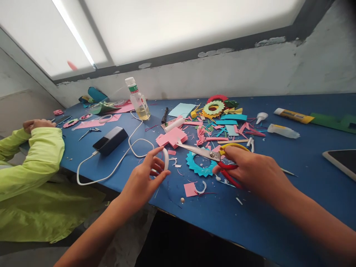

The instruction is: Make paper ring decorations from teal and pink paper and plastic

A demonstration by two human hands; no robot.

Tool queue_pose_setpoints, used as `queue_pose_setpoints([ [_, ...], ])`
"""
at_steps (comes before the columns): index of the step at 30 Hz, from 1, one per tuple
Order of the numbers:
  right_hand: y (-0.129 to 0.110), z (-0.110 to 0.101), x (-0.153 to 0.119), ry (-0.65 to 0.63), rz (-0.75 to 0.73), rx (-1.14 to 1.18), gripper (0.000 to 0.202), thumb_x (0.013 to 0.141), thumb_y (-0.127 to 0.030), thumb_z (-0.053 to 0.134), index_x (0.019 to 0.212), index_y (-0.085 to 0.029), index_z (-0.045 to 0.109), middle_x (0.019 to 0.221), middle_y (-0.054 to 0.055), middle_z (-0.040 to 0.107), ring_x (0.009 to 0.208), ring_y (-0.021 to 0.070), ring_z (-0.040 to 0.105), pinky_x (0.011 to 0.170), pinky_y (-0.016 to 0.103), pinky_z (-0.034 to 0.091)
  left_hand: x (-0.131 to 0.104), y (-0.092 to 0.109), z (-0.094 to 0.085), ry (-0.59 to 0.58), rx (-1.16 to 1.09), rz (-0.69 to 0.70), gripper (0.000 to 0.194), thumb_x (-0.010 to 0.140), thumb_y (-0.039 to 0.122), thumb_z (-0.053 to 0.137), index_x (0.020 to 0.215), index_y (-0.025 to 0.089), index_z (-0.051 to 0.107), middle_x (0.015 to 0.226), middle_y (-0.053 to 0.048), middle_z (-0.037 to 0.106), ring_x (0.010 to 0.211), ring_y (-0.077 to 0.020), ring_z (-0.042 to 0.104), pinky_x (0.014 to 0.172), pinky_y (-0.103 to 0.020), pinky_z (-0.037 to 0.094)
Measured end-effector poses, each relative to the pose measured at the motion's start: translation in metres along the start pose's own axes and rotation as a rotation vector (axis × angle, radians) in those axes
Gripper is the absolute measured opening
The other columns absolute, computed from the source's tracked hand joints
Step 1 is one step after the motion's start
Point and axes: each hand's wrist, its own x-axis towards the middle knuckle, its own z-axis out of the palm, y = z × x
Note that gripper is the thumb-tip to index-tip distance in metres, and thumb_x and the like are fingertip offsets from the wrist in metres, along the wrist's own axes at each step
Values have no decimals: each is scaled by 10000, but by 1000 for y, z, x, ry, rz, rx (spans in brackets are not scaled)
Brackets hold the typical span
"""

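Between the thumb and fingers of my left hand (pixel 148 172) is a curved white ring (pixel 166 158), seen nearly edge-on. My right hand (pixel 247 163) grips a pair of scissors (pixel 203 151) with yellow and red handles, its blades pointing left toward the ring. Whether the blades are parted is hard to make out. Beneath the scissors lies a blue zigzag-edged paper ring (pixel 191 163), partly covered by them. Folded pink paper pieces (pixel 172 137) lie just beyond the blade tips. A small pink square (pixel 190 189) and a cut white arc (pixel 200 188) rest near the table edge.
A blue table (pixel 278 174) carries colourful paper scraps (pixel 219 129), a bottle of yellowish liquid (pixel 139 102), a power bank (pixel 110 141) with a white cable (pixel 122 163), and a glue tube (pixel 294 115). At the left sits another person in a yellow-green sleeve (pixel 44 148).
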Motion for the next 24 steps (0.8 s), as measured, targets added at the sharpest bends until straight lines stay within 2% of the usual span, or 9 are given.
queue_pose_setpoints([
  [3,1,-4,1,-10,26,-12,443,816,-601,379,807,-214,594,792,58,681,626,234,639,415,276,349,5,-12,-10,49,276,-6,467,797,260,590,1233,226,424,831,-19,613,667,-150,593,642,-321,529],
  [5,2,-4,0,-20,8,-7,420,811,-586,414,873,-215,601,851,73,687,685,255,649,428,286,378,14,-12,-15,78,328,-6,348,779,324,612,1097,199,542,903,-53,614,728,-170,590,664,-339,523],
  [7,4,-2,0,-13,-45,3,424,806,-574,441,949,-210,605,913,85,691,724,264,656,442,291,400,25,-5,-17,63,191,11,281,802,380,572,1000,182,590,941,-64,616,770,-160,588,676,-309,525],
  [10,7,2,-1,36,-123,-5,473,789,-605,447,969,-199,611,946,89,692,716,246,659,453,283,410,43,14,-15,-113,-18,-5,236,831,363,523,972,200,616,902,-42,651,776,-146,603,644,-270,519],
  [12,8,4,0,55,-135,-21,476,790,-608,442,961,-197,611,915,81,697,706,231,656,456,275,407,53,24,-12,-162,-86,13,160,795,318,578,865,192,648,858,-27,668,740,-136,610,643,-264,515],
  [15,8,1,1,11,-100,-34,452,800,-582,443,973,-197,606,892,76,695,723,229,648,463,270,402,64,30,-8,-90,-232,81,73,757,238,625,755,175,661,778,-10,682,709,-121,619,664,-255,519],
  [18,15,-3,5,-74,42,-35,419,792,-557,454,960,-205,608,915,76,688,748,249,639,482,282,402,74,31,-2,82,-380,119,51,721,206,661,758,175,679,744,1,689,700,-110,627,640,-227,518],
  [20,27,-6,7,-125,212,-45,434,764,-580,460,945,-216,611,918,82,680,750,273,628,492,300,393,82,31,5,125,-469,95,102,693,203,686,791,172,688,747,-2,694,696,-110,632,639,-225,518],
  [24,68,-12,7,-227,586,-91,509,722,-583,492,971,-157,617,915,190,651,732,319,604,505,343,368,96,27,30,-55,-638,-24,168,688,200,681,850,153,683,810,-33,708,747,-119,650,696,-237,524],
])
